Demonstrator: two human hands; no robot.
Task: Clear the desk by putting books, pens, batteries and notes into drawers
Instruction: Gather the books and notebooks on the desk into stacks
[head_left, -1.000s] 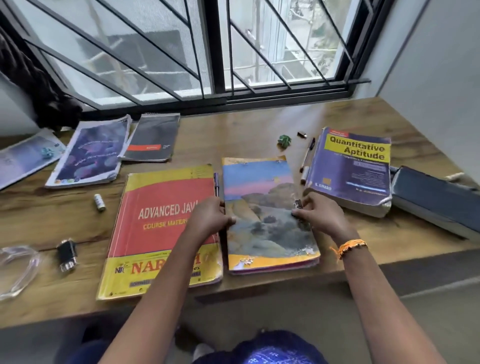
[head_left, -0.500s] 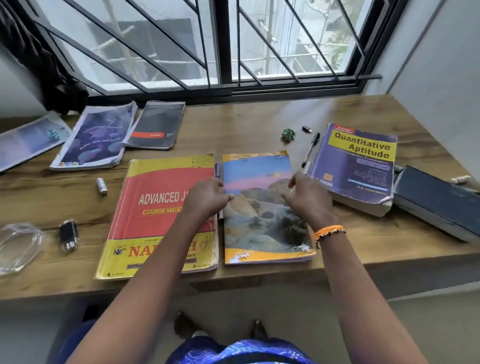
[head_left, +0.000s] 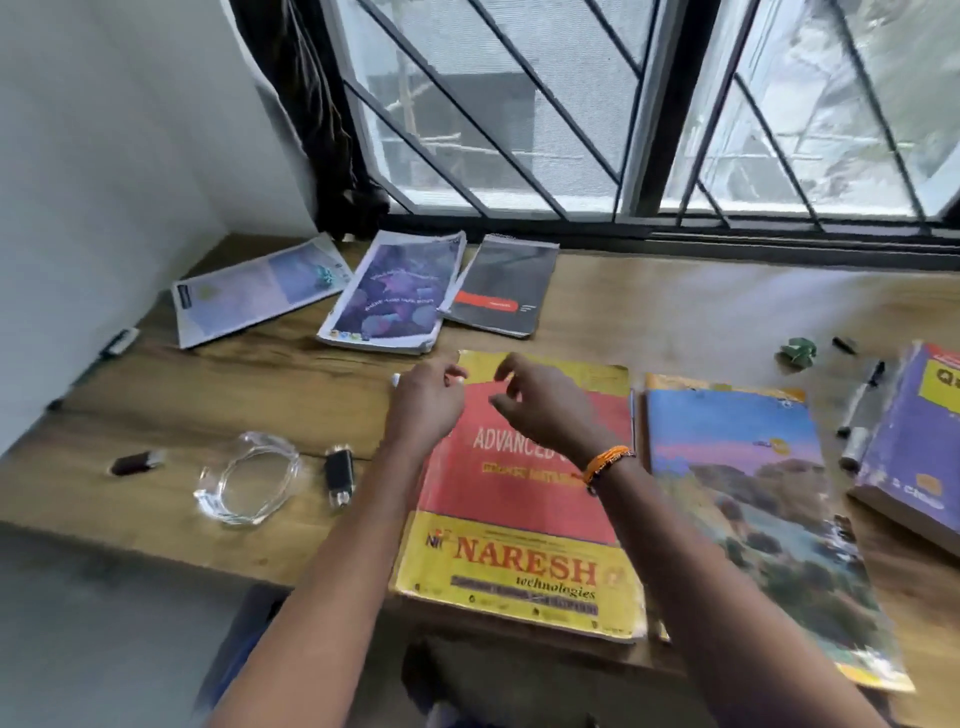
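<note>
My left hand (head_left: 428, 402) hovers at the top left corner of the red and yellow Java book (head_left: 519, 545), fingers curled down over a small white battery (head_left: 396, 380) whose end peeks out. Whether it grips the battery is hidden. Just right of it, my right hand (head_left: 540, 410) floats over the same book, loosely curled, with nothing visible in it. A landscape-cover book (head_left: 753, 493) lies to the right, then pens (head_left: 865, 395) and a purple book (head_left: 924, 441). A crumpled green note (head_left: 795, 352) sits behind them.
On the wooden desk (head_left: 675, 322), a purple booklet (head_left: 395, 296), a dark booklet (head_left: 501, 293) and a pale booklet (head_left: 249, 291) lie by the barred window. A clear coiled cable (head_left: 249, 480), black adapter (head_left: 338, 475) and dark stick (head_left: 136, 462) sit at front left. A wall bounds the left.
Both hands left the landscape book and moved left and away, over the red book's top left corner. The view swung left, bringing the left wall into sight.
</note>
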